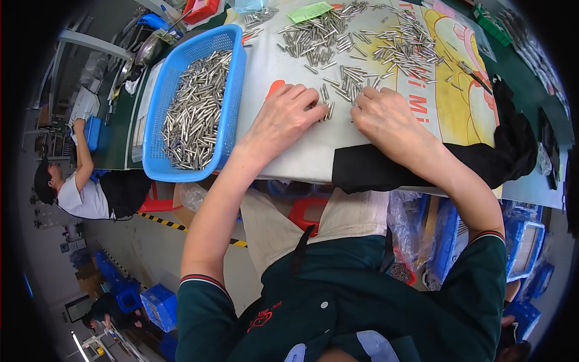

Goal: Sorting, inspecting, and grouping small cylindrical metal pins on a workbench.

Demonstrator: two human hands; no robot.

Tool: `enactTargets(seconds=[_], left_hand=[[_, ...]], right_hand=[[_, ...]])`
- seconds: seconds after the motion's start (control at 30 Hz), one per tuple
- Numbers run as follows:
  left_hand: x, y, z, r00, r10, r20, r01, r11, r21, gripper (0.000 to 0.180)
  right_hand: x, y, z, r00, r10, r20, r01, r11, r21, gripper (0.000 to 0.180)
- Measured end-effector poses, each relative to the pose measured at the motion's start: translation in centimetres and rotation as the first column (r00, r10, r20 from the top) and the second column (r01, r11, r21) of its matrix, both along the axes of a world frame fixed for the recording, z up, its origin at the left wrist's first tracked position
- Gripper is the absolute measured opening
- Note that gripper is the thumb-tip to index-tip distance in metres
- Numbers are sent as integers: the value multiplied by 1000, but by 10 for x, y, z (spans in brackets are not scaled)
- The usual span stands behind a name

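Note:
Small silvery metal pins (pixel 347 81) lie loose on the printed table cover, with several in front of my hands. My left hand (pixel 288 114) rests low over the cover, its fingers curled in and the fingertips against a few short pins (pixel 329 111) standing side by side. To the right, my right hand (pixel 389 117) is also closed, thumb and fingers bent together by the edge of the loose pins. Whatever lies between its fingertips is hidden. A blue perforated basket (pixel 237 84) full of similar metal pins stands left of my left forearm.
Black cloth (pixel 386 168) lies along the near table edge under my right forearm. Pliers (pixel 473 75) rest at the right, and a green paper slip (pixel 310 11) lies among the far pins. A co-worker (pixel 84 190) sits at the far left.

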State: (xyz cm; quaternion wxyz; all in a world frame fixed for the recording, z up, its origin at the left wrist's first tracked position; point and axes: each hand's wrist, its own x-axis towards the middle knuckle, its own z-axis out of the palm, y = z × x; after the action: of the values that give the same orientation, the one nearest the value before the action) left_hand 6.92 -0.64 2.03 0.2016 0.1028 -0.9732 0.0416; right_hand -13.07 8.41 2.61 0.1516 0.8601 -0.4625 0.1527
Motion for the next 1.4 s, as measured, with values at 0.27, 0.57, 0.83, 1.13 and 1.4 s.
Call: enactTargets(seconds=[0.27, 0.57, 0.83, 1.13, 1.4], left_hand=[[-2, 14, 2, 995, 63, 83, -68, 995, 67, 18], [-5, 9, -4, 998, 57, -5, -56, 998, 39, 19], [-42, 7, -6, 688, 524, -502, 247, 482, 841, 11], [-45, 15, -14, 642, 525, -559, 261, 536, 803, 12], [-42, 16, -15, 621, 524, -583, 266, 559, 785, 12]], right_hand=[[14, -1, 12, 950, -27, -311, 63, 992, 107, 5], [7, -17, 0, 997, -40, -64, 47, 991, 125, 3], [5, -43, -5, 562, -16, 827, 107, 993, -54, 11], [13, -37, -16, 516, -28, 856, 123, 992, -41, 14], [18, -35, -13, 449, -43, 893, 73, 997, 11, 15]])
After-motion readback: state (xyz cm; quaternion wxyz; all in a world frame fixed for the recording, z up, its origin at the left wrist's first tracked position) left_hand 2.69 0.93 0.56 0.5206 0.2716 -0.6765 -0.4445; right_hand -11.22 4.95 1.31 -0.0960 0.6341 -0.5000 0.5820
